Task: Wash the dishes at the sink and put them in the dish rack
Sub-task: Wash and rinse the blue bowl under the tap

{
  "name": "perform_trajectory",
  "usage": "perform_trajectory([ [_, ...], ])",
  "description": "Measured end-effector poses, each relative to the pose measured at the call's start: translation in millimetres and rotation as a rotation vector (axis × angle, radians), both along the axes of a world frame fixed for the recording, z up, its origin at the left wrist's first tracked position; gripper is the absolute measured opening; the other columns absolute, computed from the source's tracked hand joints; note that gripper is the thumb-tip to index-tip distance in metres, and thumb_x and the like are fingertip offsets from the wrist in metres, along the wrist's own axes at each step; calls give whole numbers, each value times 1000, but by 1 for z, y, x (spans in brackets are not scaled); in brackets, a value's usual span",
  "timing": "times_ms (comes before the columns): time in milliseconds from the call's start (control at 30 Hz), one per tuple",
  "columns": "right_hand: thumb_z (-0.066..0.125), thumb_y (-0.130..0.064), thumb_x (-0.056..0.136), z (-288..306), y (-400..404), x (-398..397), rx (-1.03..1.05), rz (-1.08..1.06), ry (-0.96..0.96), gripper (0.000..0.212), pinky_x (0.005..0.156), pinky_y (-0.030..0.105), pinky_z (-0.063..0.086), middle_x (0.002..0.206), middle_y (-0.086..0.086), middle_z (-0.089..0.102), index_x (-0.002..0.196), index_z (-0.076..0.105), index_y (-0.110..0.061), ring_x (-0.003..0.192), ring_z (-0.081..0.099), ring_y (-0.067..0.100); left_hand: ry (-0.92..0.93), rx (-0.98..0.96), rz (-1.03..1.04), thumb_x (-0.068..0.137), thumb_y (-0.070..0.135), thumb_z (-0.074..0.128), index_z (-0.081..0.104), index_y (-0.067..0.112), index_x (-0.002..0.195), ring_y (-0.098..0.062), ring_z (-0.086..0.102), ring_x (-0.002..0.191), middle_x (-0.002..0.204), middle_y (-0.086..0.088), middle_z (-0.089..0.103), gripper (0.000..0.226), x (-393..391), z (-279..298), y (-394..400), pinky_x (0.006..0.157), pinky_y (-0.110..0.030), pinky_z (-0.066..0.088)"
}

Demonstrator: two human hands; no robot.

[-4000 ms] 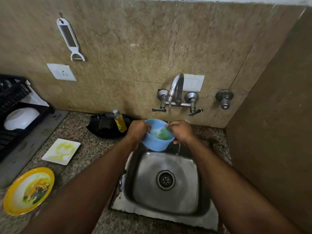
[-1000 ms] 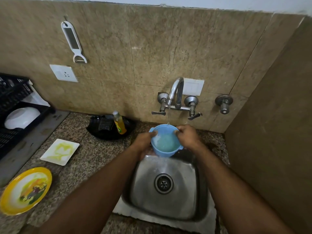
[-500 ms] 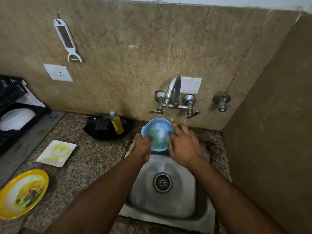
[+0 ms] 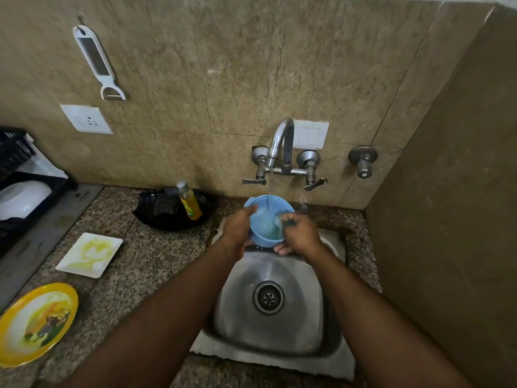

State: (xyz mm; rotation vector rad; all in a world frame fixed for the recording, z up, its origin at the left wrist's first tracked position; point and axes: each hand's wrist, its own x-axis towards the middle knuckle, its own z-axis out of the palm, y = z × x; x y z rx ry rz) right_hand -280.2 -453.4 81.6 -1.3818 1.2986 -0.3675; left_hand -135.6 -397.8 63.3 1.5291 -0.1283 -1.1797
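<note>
a blue bowl (image 4: pixel 265 222) is held above the back edge of the sink (image 4: pixel 268 326), at the centre of the frame, under a thin stream of water from the tap (image 4: pixel 281 141). its left rim is gripped by the left hand (image 4: pixel 237 228), while the right hand (image 4: pixel 299 233) is curled over its right rim around something dark, too blurred to identify. on the table (image 4: pixel 145 264) at lower left a white square plate (image 4: pixel 89 254) and a yellow plate (image 4: pixel 36 323) are seen, and a white bowl (image 4: pixel 21 198) is seen in the dish rack (image 4: pixel 11 219) at the left edge.
</note>
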Motion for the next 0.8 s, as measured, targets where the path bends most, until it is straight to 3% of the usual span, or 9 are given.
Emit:
perform_trajectory([
  [67, 35, 6, 97, 0, 10, 2, 52, 31, -16, 47, 43, 34, 58, 92, 29, 71, 128, 63, -16, 51, 70, 34, -17, 23, 23, 92, 43, 69, 74, 13, 106, -29, 75, 82, 100, -12, 78, 34, 3, -4, 4, 60, -33, 59],
  [133, 32, 8, 96, -4, 13, -7, 88, 48, 0, 49, 42, 33, 57, 85, 26, 70, 126, 62, -16, 48, 68, 31, -15, 52, -60, 99, 50, 59, 72, 13, 112, -27, 71, 79, 100, -13, 76, 42, 7, -7, 13, 54, -28, 54],
  [233, 35, 7, 95, -18, 3, -17, 94, -34, 22, 47, 48, 39, 61, 91, 28, 71, 124, 63, -16, 53, 71, 37, -58, 133, -246, 100, 59, 51, 70, 9, 117, -31, 69, 93, 108, -17, 73, 56, 15, -18, 25, 73, -37, 56],
  [467, 40, 9, 90, -35, 5, -10, -51, 12, 79, 53, 48, 41, 61, 116, 20, 68, 125, 67, -21, 53, 71, 34, -13, 146, -271, 106, 50, 46, 61, 10, 126, -34, 68, 85, 100, -20, 69, 47, 5, -39, 31, 83, -46, 58],
  [533, 46, 7, 87, -42, 6, -21, -177, 71, 161, 56, 62, 46, 64, 124, 16, 68, 128, 70, -23, 69, 75, 38, 42, 142, -280, 107, 46, 46, 62, 8, 128, -34, 68, 90, 102, -19, 69, 47, 4, -44, 34, 82, -44, 58],
  [600, 53, 3, 86, -47, 5, -29, -395, 218, 316, 58, 88, 44, 60, 136, 13, 65, 134, 68, -27, 97, 72, 36, 95, 133, -272, 107, 43, 48, 64, 5, 123, -36, 68, 94, 105, -20, 70, 45, 1, -52, 38, 81, -43, 58],
  [667, 57, -3, 91, -49, 4, -34, -579, 369, 449, 58, 97, 35, 53, 156, 8, 49, 140, 63, -33, 113, 67, 30, 158, 132, -259, 106, 41, 49, 63, 6, 118, -41, 68, 103, 111, -26, 69, 39, -5, -57, 40, 87, -47, 58],
  [733, 57, -4, 92, -53, 3, -35, -680, 441, 501, 61, 91, 33, 55, 170, -6, 21, 142, 59, -39, 111, 67, 26, 199, 132, -245, 106, 34, 50, 61, 7, 115, -45, 67, 111, 116, -28, 68, 30, -12, -59, 39, 93, -51, 57],
  [800, 55, -7, 93, -51, 5, -37, -777, 489, 546, 64, 82, 35, 56, 171, -16, 6, 147, 52, -41, 102, 67, 26, 193, 124, -244, 104, 20, 51, 60, 8, 116, -43, 69, 108, 116, -26, 68, 19, -17, -59, 36, 90, -50, 58],
])
